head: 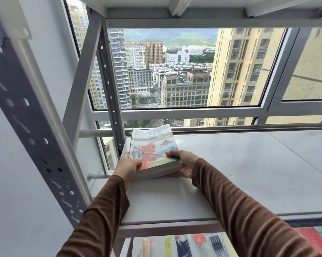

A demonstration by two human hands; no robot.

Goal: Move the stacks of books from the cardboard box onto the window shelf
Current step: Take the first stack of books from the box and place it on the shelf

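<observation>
A stack of books [152, 145] with a colourful top cover lies on the grey window shelf [240, 164], at its left end near the upright post. My left hand [127, 166] grips the stack's near left corner. My right hand [184, 162] holds the near right corner, fingers on the cover and thumb under the edge. Both arms wear brown ribbed sleeves. The near edge of the stack looks slightly lifted off the shelf. The cardboard box is out of view.
A perforated metal post [110, 86] stands at the shelf's back left; a second post [32, 127] is close on the left. The window [175, 71] is behind. A lower shelf holds several books [203, 245]. Another shelf board [193, 10] is overhead.
</observation>
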